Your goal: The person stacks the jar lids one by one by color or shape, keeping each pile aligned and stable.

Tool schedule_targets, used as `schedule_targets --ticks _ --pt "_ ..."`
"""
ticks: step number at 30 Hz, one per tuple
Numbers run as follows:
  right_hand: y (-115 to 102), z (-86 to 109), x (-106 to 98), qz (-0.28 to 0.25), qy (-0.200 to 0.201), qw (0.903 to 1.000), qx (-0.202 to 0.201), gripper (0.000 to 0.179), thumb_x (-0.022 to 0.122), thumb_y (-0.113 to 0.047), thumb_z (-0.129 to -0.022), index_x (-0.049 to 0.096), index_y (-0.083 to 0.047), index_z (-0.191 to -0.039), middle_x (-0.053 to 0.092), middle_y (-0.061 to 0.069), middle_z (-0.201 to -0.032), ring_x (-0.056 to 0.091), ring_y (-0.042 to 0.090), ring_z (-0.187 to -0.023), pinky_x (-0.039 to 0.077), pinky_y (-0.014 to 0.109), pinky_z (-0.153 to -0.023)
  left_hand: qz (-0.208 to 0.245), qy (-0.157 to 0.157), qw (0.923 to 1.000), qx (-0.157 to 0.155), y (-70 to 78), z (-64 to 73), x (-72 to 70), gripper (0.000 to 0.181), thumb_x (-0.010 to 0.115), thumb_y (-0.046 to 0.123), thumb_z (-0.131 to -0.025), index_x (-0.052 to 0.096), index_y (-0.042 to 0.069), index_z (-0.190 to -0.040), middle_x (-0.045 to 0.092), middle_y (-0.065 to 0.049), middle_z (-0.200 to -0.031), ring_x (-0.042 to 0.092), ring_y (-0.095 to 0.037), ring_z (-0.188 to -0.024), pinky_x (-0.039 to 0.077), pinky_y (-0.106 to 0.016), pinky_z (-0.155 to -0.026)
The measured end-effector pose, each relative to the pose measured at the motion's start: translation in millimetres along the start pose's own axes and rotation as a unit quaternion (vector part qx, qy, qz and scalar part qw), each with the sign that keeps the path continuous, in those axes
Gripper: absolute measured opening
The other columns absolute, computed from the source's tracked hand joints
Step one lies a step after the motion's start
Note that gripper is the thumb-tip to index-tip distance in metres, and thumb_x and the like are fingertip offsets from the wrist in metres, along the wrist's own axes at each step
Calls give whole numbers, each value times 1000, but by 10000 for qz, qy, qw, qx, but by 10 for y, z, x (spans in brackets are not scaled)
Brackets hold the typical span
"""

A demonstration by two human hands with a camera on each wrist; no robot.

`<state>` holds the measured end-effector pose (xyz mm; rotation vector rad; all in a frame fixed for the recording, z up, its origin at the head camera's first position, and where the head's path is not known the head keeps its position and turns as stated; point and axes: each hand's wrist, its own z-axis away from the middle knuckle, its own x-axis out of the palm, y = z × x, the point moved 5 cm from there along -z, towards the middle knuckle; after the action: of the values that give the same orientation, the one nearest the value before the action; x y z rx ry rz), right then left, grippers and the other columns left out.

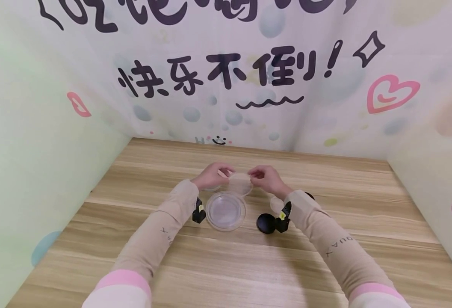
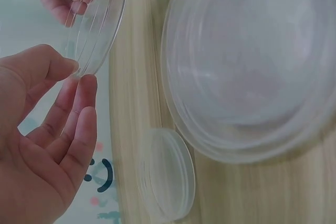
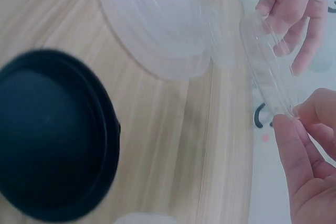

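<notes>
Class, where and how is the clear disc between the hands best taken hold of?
Probably pinch the clear disc by its thin rim, the left grip coming from the left, the right grip from the right. It is round, shallow and raised off the tabletop, so opposite sides look easy to reach.

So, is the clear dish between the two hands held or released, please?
The clear dish is held: left hand and right hand pinch its rim.

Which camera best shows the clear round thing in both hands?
The right wrist view: the clear round thing is close, inside the frame. The left wrist view cuts its top; the head view shows it small and faint.
</notes>
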<state>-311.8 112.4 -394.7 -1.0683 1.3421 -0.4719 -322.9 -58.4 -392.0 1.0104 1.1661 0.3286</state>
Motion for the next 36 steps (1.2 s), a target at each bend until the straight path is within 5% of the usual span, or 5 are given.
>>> schedule_targets --ticks 11,19,26,36 --pt "-85 29 235 -28 -379 9987 -333 25 56 9 -73 58 12 -98 60 18 -80 55 19 -71 47 22 -64 -53 -227 9996 180 -54 231 -64 39 57 -7 -74 56 -4 -112 59 -17 -100 55 -27 -90 47 -24 -63" --pt "-94 91 382 -120 -745 9971 -77 29 56 7 -75 57 9 -104 59 21 -87 55 21 -76 49 27 -69 -184 -416 9989 147 -145 333 -48 36 58 -5 -74 57 -3 -110 60 -14 -96 55 -23 -88 49 -26 -69" --pt "-87 151 477 -313 -921 9951 169 32 57 6 -74 58 7 -105 59 14 -85 56 20 -77 50 26 -66 7 -659 9969 439 -168 428 -44 35 58 -7 -72 57 -4 -107 56 -14 -104 55 -24 -91 48 -28 -74" --pt "-69 196 577 -387 -1110 9930 101 32 58 6 -73 58 6 -106 59 12 -85 55 19 -78 49 26 -70 49 -774 9970 16 -205 542 -8 40 57 -6 -73 56 -2 -112 57 -13 -104 53 -24 -92 48 -28 -72"
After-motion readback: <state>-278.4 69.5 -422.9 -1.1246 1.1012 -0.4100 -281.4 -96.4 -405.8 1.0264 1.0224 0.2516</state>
